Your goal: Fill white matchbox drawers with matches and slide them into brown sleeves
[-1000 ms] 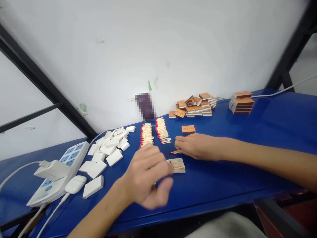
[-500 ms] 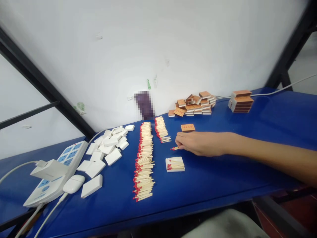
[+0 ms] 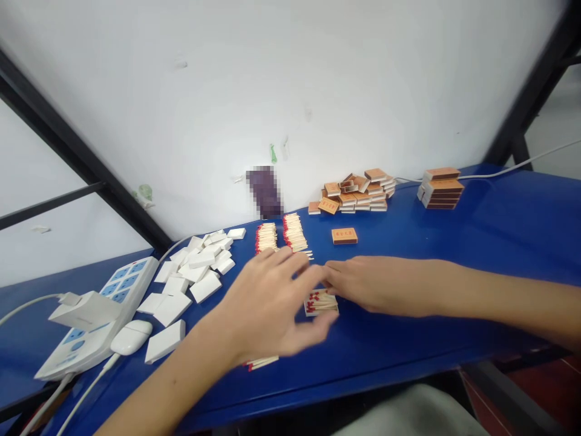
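Observation:
A small white matchbox tray (image 3: 314, 315) holds red-tipped matches (image 3: 324, 304) on the blue table. My left hand (image 3: 276, 303) hovers palm down just left of the tray, its fingers and thumb apart, and covers most of the long row of matches. At the tray's far right edge, my right hand (image 3: 358, 281) has its fingers curled together. Its fingertips are partly hidden, so what they grip does not show. A shorter row of matches (image 3: 295, 233) lies beyond both hands. Behind my right hand sits one orange-brown matchbox (image 3: 344, 236).
White empty-looking trays (image 3: 200, 260) are heaped at left, near a power strip (image 3: 104, 321) with a plugged-in charger and a white earbud case (image 3: 131, 337). Matchboxes (image 3: 358, 194) are piled against the wall, with a neat stack (image 3: 440, 189) farther right.
My left hand has come in from the lower left over the long match row. My right hand has moved down to the tray, where more red match heads now show.

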A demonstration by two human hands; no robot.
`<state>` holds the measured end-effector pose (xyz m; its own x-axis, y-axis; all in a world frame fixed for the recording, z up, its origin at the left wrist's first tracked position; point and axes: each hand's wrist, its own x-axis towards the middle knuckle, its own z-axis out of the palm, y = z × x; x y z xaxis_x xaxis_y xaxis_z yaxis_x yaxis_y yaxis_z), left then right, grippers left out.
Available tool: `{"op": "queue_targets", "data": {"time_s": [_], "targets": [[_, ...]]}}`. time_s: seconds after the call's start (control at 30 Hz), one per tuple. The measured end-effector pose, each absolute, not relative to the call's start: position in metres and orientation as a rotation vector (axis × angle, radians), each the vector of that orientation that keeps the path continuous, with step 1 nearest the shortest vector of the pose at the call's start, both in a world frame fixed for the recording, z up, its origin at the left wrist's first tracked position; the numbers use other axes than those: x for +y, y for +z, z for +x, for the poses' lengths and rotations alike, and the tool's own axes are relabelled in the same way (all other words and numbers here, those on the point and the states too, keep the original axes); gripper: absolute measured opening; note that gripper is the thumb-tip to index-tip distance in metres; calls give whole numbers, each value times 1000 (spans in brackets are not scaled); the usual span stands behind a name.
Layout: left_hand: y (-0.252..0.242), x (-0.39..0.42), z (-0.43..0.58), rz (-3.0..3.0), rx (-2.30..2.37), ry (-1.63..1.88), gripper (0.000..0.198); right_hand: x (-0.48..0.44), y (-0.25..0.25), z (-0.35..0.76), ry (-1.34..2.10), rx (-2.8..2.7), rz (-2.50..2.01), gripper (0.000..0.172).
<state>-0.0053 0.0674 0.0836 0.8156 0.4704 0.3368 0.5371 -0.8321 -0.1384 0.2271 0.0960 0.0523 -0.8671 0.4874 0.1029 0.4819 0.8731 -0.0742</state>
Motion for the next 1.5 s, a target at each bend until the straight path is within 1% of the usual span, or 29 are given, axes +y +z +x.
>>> {"op": "queue_targets", "data": {"time_s": [0.03, 0.1, 0.2, 0.33, 0.47, 0.57, 0.63, 0.83, 0.93, 1.07, 1.13, 1.3, 1.5], "targets": [[88, 78, 0, -2733, -812, -397, 39, 95, 50, 226, -40, -2952, -740, 22], [86, 87, 4, -2733, -910, -218, 45, 93, 46, 224, -242, -3000, -704, 23], [76, 85, 5, -2745, -971, -8, 42, 91, 43, 219, -338, -3001, -710, 20], [68, 85, 5, -2791, -941, 36, 31, 94, 42, 213, -218, -2981, -779, 23], [64, 91, 4, -2858, -928, -54, 30, 101, 41, 209, -98, -2968, -648, 20], [59, 93, 1, -2867, -913, -95, 31, 106, 37, 208, 175, -2843, -655, 21], [56, 93, -1, -2854, -882, -114, 32, 109, 33, 207, 342, -2735, -699, 19], [51, 96, -7, -2778, -780, -162, 38, 113, 38, 205, 619, -2636, -647, 16], [50, 97, -8, -2728, -752, -184, 41, 114, 51, 208, 656, -2583, -675, 15], [47, 97, -8, -2740, -744, -193, 41, 117, 60, 217, 617, -2622, -760, 15], [46, 97, -8, -2741, -743, -198, 41, 119, 59, 218, 610, -2660, -798, 16], [47, 96, -8, -2733, -742, -192, 43, 123, 45, 215, 556, -2669, -780, 10], [51, 93, -11, -2715, -745, -153, 40, 136, 35, 218, 393, -2521, -994, 22]]}}
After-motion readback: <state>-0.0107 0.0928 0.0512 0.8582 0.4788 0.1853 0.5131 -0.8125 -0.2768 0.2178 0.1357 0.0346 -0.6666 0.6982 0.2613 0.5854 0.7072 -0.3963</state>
